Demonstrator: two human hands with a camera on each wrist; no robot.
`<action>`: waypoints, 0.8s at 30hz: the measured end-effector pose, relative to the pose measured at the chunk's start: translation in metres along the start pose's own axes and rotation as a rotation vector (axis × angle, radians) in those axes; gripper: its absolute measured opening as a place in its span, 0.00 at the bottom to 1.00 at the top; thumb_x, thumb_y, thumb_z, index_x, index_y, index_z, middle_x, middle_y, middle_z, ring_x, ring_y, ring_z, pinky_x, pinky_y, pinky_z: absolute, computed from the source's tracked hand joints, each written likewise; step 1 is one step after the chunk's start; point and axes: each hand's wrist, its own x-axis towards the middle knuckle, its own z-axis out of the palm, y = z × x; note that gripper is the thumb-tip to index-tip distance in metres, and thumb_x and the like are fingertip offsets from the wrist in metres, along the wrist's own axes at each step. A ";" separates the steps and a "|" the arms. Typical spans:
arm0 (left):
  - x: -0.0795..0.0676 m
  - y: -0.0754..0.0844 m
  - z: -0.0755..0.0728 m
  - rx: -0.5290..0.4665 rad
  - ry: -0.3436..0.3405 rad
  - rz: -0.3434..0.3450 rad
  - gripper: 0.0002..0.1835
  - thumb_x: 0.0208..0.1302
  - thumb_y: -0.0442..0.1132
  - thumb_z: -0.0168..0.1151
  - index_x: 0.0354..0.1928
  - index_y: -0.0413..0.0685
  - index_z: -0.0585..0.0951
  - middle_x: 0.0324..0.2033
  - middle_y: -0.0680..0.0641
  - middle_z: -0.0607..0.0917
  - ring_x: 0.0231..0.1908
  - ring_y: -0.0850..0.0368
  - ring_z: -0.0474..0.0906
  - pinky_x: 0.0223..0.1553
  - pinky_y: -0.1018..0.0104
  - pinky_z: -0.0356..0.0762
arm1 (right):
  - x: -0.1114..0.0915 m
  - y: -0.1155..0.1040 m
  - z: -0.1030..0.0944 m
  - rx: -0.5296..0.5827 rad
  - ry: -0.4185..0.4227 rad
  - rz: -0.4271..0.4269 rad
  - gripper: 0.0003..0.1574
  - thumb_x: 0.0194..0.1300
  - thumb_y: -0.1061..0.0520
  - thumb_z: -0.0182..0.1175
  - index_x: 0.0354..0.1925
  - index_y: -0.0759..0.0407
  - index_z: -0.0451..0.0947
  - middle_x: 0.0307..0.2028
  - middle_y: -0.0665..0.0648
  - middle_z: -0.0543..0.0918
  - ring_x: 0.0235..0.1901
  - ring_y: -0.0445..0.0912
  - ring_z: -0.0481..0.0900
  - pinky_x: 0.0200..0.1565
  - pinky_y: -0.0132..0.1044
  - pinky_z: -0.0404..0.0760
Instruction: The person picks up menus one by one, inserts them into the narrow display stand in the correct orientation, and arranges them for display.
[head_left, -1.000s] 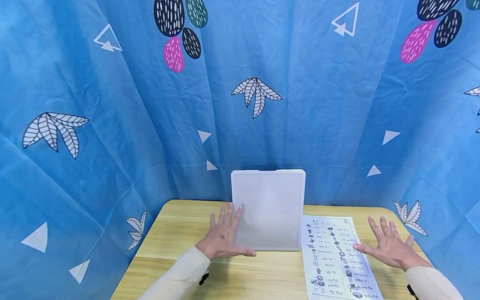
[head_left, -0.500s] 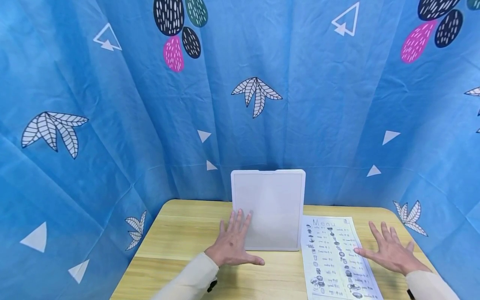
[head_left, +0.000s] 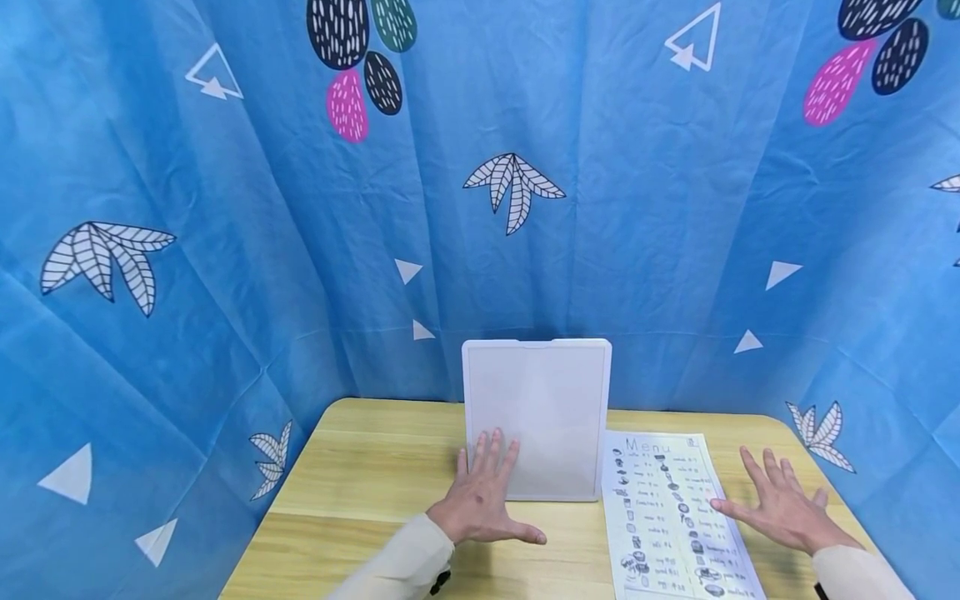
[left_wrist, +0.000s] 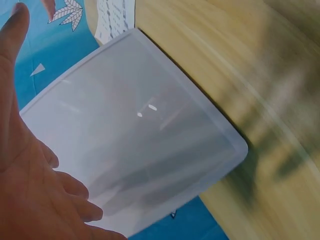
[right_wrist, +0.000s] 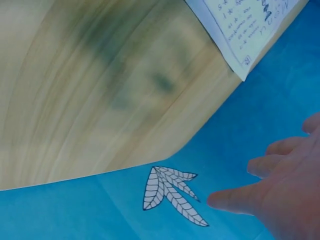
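A white rectangular board [head_left: 558, 408] with a raised rim stands upright at the back of the table. In front of its lower left part, my left hand [head_left: 480, 504] hovers with straight, spread fingers, holding nothing. The left wrist view shows the board's glossy face [left_wrist: 125, 110] apart from the palm. To the board's right lies a paper sheet [head_left: 652, 500] headed "Menu", with small drawings and lines of writing. My right hand [head_left: 783, 508] hovers over the sheet's right edge and the table, fingers spread, also holding nothing.
The wooden table [head_left: 360, 467] has rounded back corners. Blue curtain fabric [head_left: 637, 208] with leaf, triangle and drop prints hangs close behind and along both sides.
My left hand has moved to the right and a little toward me, across the board's lower left. My right hand has shifted slightly toward me. The board and the sheet stay put.
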 end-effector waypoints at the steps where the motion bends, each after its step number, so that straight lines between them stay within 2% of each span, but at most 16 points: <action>1: 0.000 0.001 0.001 0.004 -0.001 0.002 0.71 0.43 0.81 0.63 0.80 0.46 0.46 0.77 0.35 0.44 0.76 0.35 0.39 0.68 0.28 0.44 | 0.000 0.000 0.001 0.002 -0.003 0.001 0.67 0.66 0.27 0.55 0.76 0.70 0.36 0.67 0.88 0.44 0.64 0.86 0.41 0.46 0.89 0.31; 17: 0.009 0.021 0.021 0.042 0.019 0.024 0.72 0.41 0.84 0.61 0.79 0.46 0.49 0.77 0.35 0.48 0.75 0.36 0.43 0.68 0.31 0.48 | 0.000 0.008 0.007 0.032 -0.009 0.015 0.68 0.66 0.28 0.55 0.76 0.71 0.36 0.67 0.89 0.45 0.64 0.85 0.41 0.47 0.89 0.35; 24: 0.015 0.031 0.033 0.060 0.009 0.020 0.72 0.41 0.85 0.58 0.79 0.47 0.49 0.77 0.36 0.49 0.75 0.36 0.46 0.68 0.32 0.50 | 0.000 0.008 0.015 0.048 0.000 0.016 0.68 0.65 0.28 0.56 0.75 0.73 0.38 0.67 0.88 0.43 0.65 0.84 0.42 0.49 0.88 0.33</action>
